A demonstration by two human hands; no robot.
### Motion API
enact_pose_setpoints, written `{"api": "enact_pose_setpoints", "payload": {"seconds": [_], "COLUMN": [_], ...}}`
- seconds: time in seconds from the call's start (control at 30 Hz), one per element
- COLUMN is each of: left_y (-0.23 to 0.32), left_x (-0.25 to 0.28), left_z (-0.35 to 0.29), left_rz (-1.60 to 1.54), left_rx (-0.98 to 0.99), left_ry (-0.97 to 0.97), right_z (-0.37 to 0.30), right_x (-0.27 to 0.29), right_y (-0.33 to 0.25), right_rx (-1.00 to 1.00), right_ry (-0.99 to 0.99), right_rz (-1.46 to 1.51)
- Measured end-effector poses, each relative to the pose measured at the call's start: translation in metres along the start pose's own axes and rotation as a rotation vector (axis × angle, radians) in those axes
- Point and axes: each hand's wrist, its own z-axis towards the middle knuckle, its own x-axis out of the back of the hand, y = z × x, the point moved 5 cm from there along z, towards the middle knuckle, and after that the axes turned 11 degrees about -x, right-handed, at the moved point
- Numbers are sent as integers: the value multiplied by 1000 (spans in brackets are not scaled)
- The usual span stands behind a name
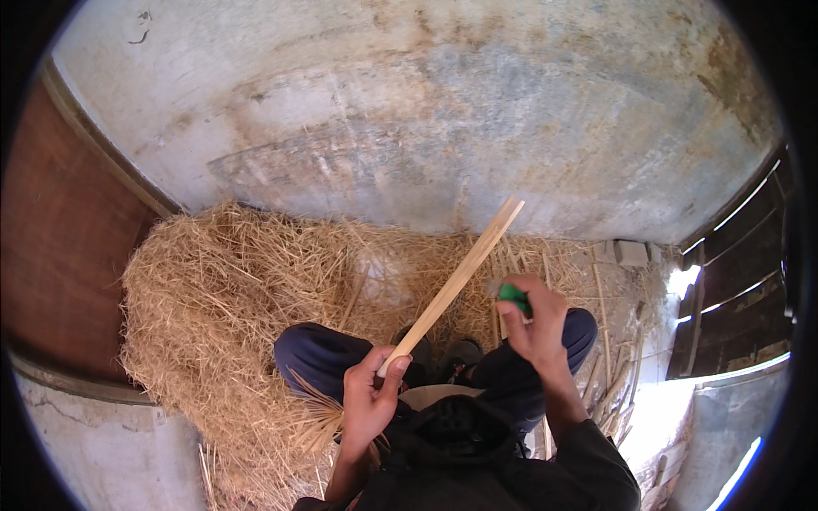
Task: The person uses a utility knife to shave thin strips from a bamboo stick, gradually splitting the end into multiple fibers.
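Left hand [371, 399] pinches the wooden strip [456, 287] at its near end, right hand [538, 319] clasps a green object [515, 297]; the strip slants forward and rightward!

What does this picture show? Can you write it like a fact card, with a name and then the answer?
Left hand: holds a stick by its near end
Right hand: grips a small green thing; can't tell exactly what
Stick: pale, flat, slanting away to the right
Straw: big heap on the left
Wall: stained, straight ahead
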Motion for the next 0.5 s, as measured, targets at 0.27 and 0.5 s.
{"api": "enact_pose_setpoints", "payload": {"seconds": [0.27, 0.5], "left_y": [4, 8], "left_x": [-16, -30], "left_z": [7, 10], "left_rz": [-46, -141], "left_rx": [-21, 95], "left_ry": [-137, -297], "right_z": [-18, -20], "right_x": [-16, -8], "right_y": [-17, -26], "right_rx": [248, 335], "right_ry": [-96, -49], "right_rz": [-63, -112]}}
